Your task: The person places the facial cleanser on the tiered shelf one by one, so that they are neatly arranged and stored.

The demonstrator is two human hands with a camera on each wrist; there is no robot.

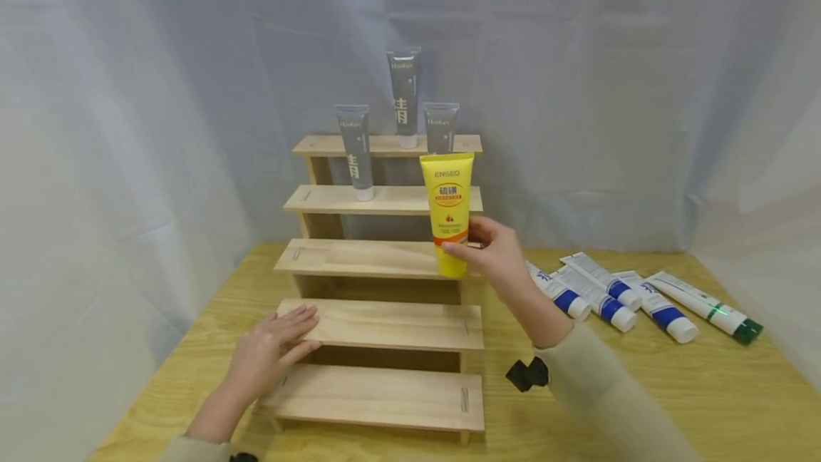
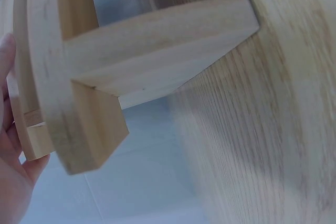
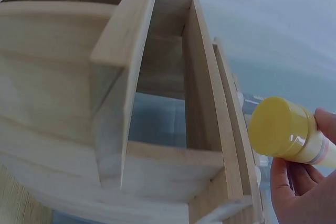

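My right hand [image 1: 497, 255] pinches a yellow squeeze tube [image 1: 447, 194] near its cap end and holds it upright, cap down, in front of the wooden stepped rack's right side. In the right wrist view, the tube's yellow cap [image 3: 278, 127] faces the camera, apart from the boards. My left hand [image 1: 266, 348] rests on the left end of the second step from the bottom [image 1: 385, 323], fingers lying fairly straight. Grey tubes stand cap down: one on the top step [image 1: 404, 95], one at left a step lower [image 1: 355, 152], and another [image 1: 440, 123] partly hidden behind the yellow tube.
On the table [image 1: 641, 398] right of the rack lie several white tubes with blue bands [image 1: 603, 291] and a white tube with a green cap [image 1: 705, 305]. A pale curtain [image 1: 577, 91] hangs behind. A black object [image 1: 528, 374] shows by the right sleeve.
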